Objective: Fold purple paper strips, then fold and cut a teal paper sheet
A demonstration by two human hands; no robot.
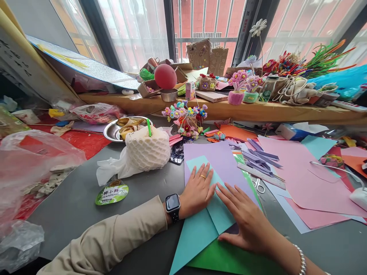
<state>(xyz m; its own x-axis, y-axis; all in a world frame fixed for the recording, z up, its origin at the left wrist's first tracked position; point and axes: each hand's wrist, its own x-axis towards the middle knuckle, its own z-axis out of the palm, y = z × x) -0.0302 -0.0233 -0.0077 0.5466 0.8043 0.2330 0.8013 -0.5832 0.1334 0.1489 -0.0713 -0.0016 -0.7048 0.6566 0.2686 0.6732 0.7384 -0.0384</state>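
Note:
A folded sheet of turquoise paper (197,233) lies on a purple sheet (218,156) and a green one (226,259). On its upper part rests my left hand (196,191), palm down with the fingers stretched out; a ring and a smartwatch are on this arm. My right hand (246,214) lies along the paper's right edge, fingers extended and thumb apart, its fingertips close to my left thumb. Neither hand grips anything. The fold runs diagonally beneath both hands, which hide part of it.
Small scissors (259,186), a ruler (262,175) and purple paper strips (260,154) lie to the right, beside pink sheets (306,172). On the left are a net-wrapped coconut (149,151) with a green straw, a metal plate (109,131) and a plastic bag (37,152).

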